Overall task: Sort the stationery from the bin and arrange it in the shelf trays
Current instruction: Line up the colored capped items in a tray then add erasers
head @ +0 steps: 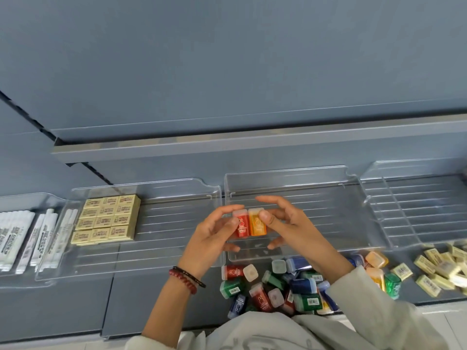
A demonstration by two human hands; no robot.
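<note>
Grey-blue shelf with clear plastic trays against matching back panel

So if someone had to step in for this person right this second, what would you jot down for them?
Left hand pinches the red box; right hand pinches the orange box. The two are held side by side over the middle clear tray.
Done: stacked yellow blocks are lined up in the tray to its left, and white tubes lie in the far-left tray.
Left: place these two, then sort the pile of coloured boxes and the loose yellow blocks on the shelf front.
</note>
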